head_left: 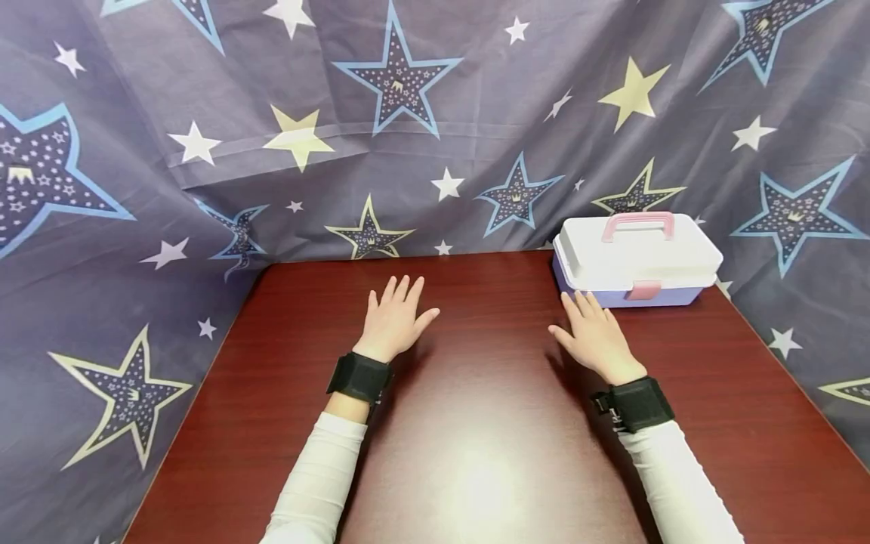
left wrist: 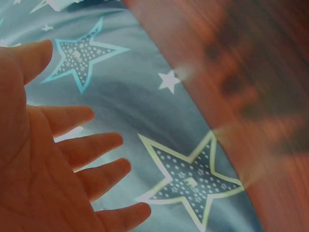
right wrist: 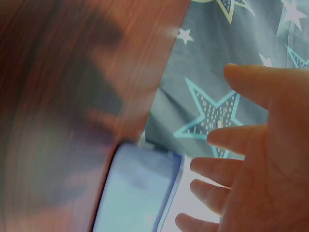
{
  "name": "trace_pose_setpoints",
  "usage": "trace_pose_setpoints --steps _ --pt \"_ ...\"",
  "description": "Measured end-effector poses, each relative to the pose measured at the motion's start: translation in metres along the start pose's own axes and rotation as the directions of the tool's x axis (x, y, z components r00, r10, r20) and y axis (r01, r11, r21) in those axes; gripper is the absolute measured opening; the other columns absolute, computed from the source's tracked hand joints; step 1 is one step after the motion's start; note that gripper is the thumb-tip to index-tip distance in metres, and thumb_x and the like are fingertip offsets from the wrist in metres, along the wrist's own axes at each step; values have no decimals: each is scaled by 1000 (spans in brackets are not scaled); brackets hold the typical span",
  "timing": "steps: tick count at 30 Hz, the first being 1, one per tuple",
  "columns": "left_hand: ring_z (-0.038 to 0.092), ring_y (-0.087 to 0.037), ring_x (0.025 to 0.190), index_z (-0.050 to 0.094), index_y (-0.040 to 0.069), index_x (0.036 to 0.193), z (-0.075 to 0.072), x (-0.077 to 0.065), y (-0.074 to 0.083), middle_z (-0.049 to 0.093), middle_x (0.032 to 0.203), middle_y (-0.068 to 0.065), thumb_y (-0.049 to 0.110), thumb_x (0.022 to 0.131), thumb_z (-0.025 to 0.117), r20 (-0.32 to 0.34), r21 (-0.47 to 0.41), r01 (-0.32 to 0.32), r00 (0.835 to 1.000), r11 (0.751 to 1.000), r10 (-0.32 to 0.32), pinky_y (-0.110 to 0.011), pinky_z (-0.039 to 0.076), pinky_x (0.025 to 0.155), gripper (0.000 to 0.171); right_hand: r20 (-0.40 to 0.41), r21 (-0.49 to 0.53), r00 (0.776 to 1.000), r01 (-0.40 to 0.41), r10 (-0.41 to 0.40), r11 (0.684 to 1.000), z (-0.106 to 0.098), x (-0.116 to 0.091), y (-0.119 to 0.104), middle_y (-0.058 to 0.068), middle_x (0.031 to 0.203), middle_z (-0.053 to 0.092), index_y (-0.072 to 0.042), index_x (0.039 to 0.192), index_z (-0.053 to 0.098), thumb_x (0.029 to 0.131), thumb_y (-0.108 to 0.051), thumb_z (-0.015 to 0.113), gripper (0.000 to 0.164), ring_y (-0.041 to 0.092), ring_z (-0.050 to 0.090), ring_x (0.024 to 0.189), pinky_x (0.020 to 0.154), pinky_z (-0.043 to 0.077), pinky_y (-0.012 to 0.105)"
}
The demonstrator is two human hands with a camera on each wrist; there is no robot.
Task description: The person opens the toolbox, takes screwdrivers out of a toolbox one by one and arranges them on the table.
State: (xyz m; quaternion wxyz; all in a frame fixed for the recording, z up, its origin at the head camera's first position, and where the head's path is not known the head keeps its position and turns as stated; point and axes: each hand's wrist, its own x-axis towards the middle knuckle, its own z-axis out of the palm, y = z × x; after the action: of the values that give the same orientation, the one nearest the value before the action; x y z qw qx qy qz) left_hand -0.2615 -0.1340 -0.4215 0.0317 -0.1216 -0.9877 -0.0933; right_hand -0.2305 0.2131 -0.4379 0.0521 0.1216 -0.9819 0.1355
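Note:
My left hand (head_left: 392,321) hovers over the left half of the table, fingers spread and nothing in it. In the left wrist view the palm (left wrist: 29,174) faces the camera with its fingers straight. My right hand (head_left: 596,338) is held palm down near a storage box (head_left: 632,261), its fingertips overlapping the box's front left corner in the head view. The box has a white lid, a pink handle (head_left: 639,219), a pink latch (head_left: 643,290) and a lavender base. In the right wrist view the right hand's fingers (right wrist: 217,166) are straight, with the box beyond them.
The dark red wooden table (head_left: 489,363) reflects a bright patch of light near its front. A grey curtain (head_left: 408,174) printed with stars hangs along the back and both sides. The box stands at the table's back right, close to the curtain.

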Motion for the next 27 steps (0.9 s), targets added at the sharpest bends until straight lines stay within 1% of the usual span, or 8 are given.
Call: trace_pose_setpoints --steps 4,7,9,12,17,21,25,27 --pt "19 -32 143 28 19 150 -2 5 8 31 152 -13 59 95 39 11 -7 -22 1000 1000 23 -62 13 111 70 -140 6 990 37 -36 999 -14 -3 17 30 133 48 6 134 48 93 -28 58 54 46 41 126 102 34 58" --pt "22 -33 142 31 18 149 -2 8 12 34 151 -13 58 95 40 6 -3 -38 999 999 38 -62 14 111 68 -265 17 963 46 -40 999 -30 -2 35 28 122 57 5 124 56 91 -21 60 43 45 54 112 91 43 57" --pt "23 -33 142 32 18 149 -2 9 12 35 150 -13 58 95 40 1 0 -43 999 999 43 -62 14 111 68 -329 34 944 24 -12 999 -43 2 46 27 114 61 5 118 60 90 -18 59 36 45 58 103 82 45 58" --pt "23 -33 142 33 18 149 -3 9 11 36 150 -13 58 95 40 -3 0 -41 999 999 41 -62 14 111 68 -383 51 923 -7 26 999 -64 14 64 27 111 62 5 115 61 91 -17 56 34 47 58 100 78 45 60" --pt "23 -33 142 35 18 148 -5 9 10 37 149 -13 58 95 40 -8 4 -37 999 999 37 -62 15 110 67 -401 45 913 -64 77 997 -91 42 94 31 117 56 7 120 55 91 -18 52 38 51 51 107 84 41 63" --pt "23 -33 142 35 17 148 -4 8 10 38 148 -13 58 95 39 -6 12 -44 999 999 44 -62 17 110 67 -381 5 921 -89 84 996 -102 64 116 34 124 49 8 126 48 89 -15 51 44 54 45 110 87 37 66" --pt "25 -33 141 36 17 147 0 7 8 39 148 -13 58 95 39 -11 17 -48 999 999 48 -62 18 110 67 -340 -6 939 -55 50 998 -102 82 130 35 127 46 9 131 43 87 -10 53 49 55 43 113 94 34 64" --pt "26 -34 140 36 18 147 2 6 7 40 147 -14 58 95 40 -19 14 -49 999 999 49 -61 20 109 66 -338 -11 941 -18 13 1000 -100 89 134 36 124 47 10 130 44 87 -7 54 48 55 44 113 97 33 61"
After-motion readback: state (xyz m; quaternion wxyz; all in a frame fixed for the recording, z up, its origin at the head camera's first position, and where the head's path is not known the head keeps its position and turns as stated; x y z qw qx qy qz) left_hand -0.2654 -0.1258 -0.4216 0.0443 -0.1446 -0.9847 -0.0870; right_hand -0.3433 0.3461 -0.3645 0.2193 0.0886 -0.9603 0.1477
